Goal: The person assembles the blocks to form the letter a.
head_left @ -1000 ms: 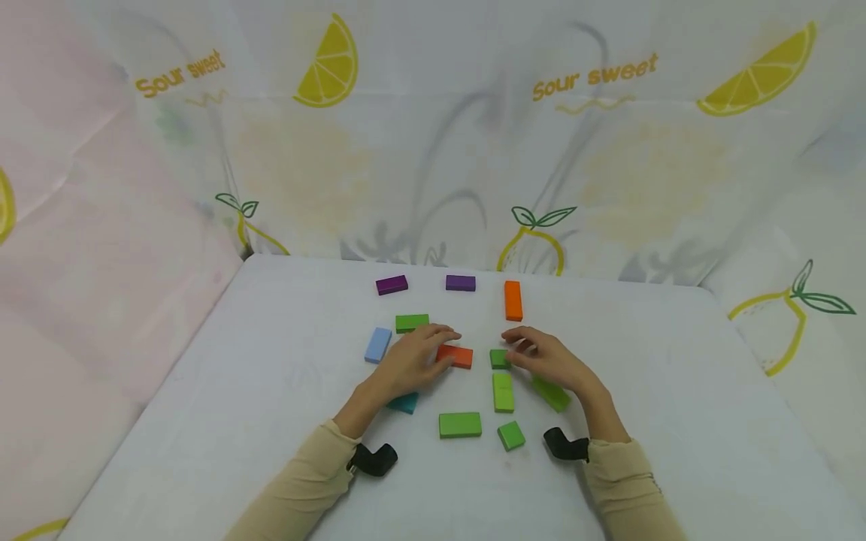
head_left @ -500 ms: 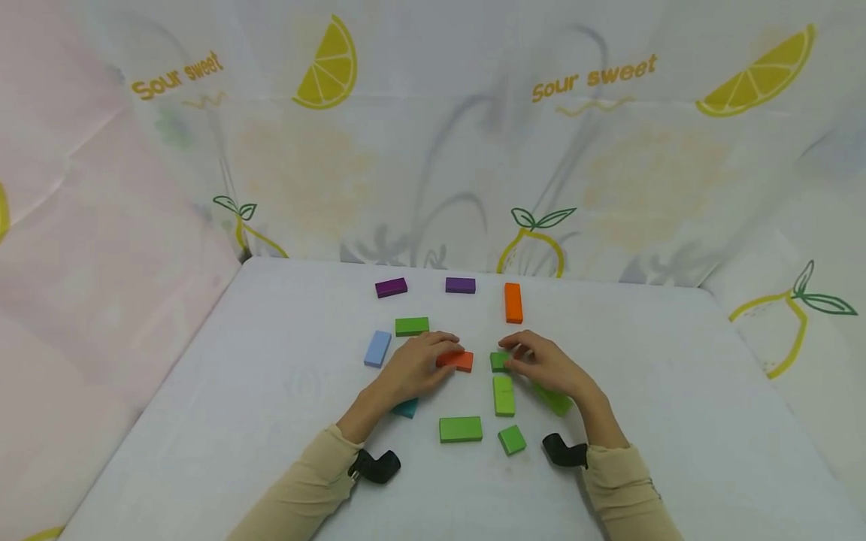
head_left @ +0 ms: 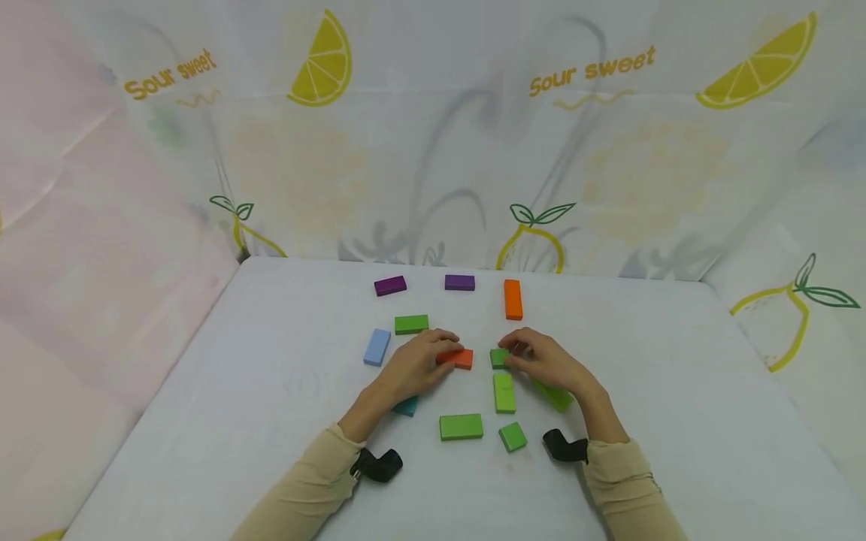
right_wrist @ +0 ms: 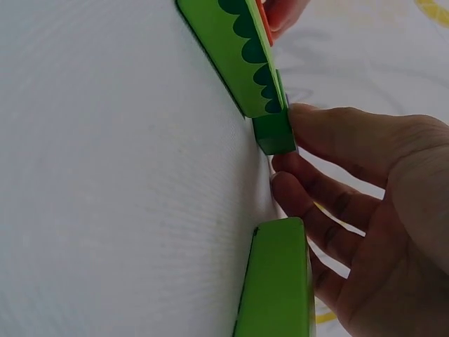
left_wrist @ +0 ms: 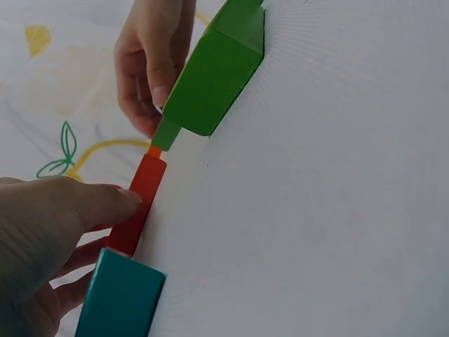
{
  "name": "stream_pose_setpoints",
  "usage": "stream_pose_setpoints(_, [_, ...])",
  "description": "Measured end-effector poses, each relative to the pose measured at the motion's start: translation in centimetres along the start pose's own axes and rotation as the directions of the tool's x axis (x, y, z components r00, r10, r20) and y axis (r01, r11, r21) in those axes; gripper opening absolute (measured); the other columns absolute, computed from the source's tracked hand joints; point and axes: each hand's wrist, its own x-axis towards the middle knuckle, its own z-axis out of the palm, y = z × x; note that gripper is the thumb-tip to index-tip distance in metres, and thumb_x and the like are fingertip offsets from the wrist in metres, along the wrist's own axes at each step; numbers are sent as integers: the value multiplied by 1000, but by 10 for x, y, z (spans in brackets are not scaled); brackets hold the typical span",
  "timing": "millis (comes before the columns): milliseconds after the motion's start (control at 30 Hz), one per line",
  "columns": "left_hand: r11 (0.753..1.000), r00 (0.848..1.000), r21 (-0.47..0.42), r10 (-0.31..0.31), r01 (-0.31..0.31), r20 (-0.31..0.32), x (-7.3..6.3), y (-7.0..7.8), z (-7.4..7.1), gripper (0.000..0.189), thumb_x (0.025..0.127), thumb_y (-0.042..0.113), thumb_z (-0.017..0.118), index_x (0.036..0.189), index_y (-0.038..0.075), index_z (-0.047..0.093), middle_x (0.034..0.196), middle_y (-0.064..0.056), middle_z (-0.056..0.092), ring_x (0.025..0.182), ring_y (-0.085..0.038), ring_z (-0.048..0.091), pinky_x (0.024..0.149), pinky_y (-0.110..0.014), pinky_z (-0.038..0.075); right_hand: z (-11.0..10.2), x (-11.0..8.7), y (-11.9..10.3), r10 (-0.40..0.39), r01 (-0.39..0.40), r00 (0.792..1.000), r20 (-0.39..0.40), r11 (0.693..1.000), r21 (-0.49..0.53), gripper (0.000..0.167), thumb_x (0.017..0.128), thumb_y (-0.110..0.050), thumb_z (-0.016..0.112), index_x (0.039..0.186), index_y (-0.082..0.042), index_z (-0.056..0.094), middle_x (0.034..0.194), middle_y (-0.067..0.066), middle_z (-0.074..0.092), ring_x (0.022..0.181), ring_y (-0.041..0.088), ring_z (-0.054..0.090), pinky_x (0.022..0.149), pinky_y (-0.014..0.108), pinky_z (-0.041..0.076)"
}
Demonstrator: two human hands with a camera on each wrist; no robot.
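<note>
My left hand [head_left: 422, 366] pinches a red-orange rectangular block [head_left: 463, 359], its thumb on the near long side and its fingers reaching over to the far side. In the left wrist view the thumb presses the red block's face. My right hand [head_left: 544, 361] holds a small green block [head_left: 498, 358] between its thumb and fingers; in the right wrist view the thumb tip lies against the green block [right_wrist: 273, 133]. A teal block [head_left: 406, 406] lies partly under the left wrist, and a lime-green block [head_left: 555, 396] is partly hidden by the right hand.
Near the hands lie a light green block [head_left: 504, 393], a longer green block [head_left: 461, 427] and a small green one [head_left: 513, 436]. A blue block [head_left: 376, 347] and a green block [head_left: 411, 324] lie left. Two purple blocks [head_left: 459, 282] and an orange one [head_left: 513, 300] lie farther back.
The left hand's fingers have come down and closed on the red-orange block. The right hand's fingertips have drawn slightly left, in around the small green block. The blocks lie where they were.
</note>
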Motion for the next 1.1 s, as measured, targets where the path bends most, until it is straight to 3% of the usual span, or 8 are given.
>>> stream_pose_setpoints(200, [1000,1000,-11,16,-17,-17,1,2,0,27,87,18,68,114,11,68,116,-3,64,108,-18,59,94,-32,48,-1,-1,-2,8,-8,1000,14,1000,28,27,90,-16,64,115,-8,60,109,4,63,95,16,55,89,38,46])
stream_pose_setpoints(567, [1000,1000,-11,-27,27,-12,6,4,-4,26,87,15,68,113,13,68,111,-3,65,104,-18,60,92,-32,49,-1,-1,-2,18,-19,999,30,999,32,31,86,-18,69,114,-9,60,109,2,63,97,17,54,90,39,45])
stream_pose_setpoints(1100, [994,994,-11,-106,106,-17,30,4,-6,29,88,17,67,117,15,66,112,-2,64,103,-19,58,92,-32,49,0,2,5,29,-29,999,34,999,20,32,85,-21,70,115,-12,60,110,0,63,97,16,54,92,40,45])
